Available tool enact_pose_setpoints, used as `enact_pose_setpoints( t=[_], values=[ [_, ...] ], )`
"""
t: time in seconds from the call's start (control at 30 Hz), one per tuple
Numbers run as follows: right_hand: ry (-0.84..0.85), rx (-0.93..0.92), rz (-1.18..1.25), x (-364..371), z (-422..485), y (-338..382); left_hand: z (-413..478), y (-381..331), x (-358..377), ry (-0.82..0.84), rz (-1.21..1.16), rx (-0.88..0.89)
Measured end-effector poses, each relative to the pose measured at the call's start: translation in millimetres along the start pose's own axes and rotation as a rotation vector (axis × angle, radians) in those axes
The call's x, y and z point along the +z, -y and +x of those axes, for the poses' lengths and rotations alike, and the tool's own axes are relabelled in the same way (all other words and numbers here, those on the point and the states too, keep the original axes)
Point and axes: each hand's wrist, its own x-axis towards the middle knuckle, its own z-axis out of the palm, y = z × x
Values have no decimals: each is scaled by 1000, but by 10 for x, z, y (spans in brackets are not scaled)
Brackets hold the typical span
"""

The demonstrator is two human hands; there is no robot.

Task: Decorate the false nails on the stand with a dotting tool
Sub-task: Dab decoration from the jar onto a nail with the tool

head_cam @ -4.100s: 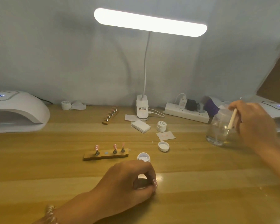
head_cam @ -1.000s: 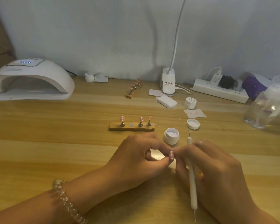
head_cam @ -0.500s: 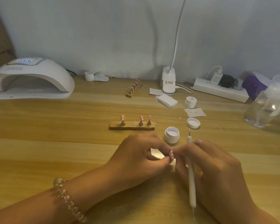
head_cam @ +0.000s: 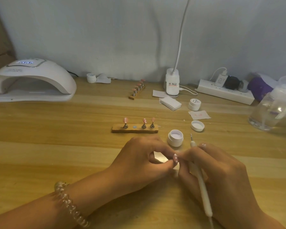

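Right hand (head_cam: 224, 182): our grip clamps the dotting tool (head_cam: 201, 184). Left hand (head_cam: 139, 162): grip pinched, on what we cannot tell. Stand (head_cam: 134, 130) beyond holds 3 false nails (head_cam: 125, 120).

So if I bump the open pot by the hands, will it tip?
Probably not: the pot looks squat and wide, so it would likely slide on the smooth table. It seems light and stands open, so a hard knock might spill it.

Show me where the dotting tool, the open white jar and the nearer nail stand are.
dotting tool (head_cam: 203, 187), head view, middle of its white handle.
open white jar (head_cam: 175, 143), head view, its outer wall.
nearer nail stand (head_cam: 118, 129), head view, left end of wooden base.
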Motion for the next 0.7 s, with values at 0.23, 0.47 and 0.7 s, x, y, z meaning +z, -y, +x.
enact_pose_setpoints(
  t=[0.23,0.47,0.7],
  values=[
    [-84,75,39,-64,9,-7,5,6,-1,-24,20,11],
    [-96,173,18,-193,65,-81,-19,-6,16,-38,94,49],
    [-42,332,-261,-395,110,-701,33,-12,-56,-166,143,43]
  ],
)
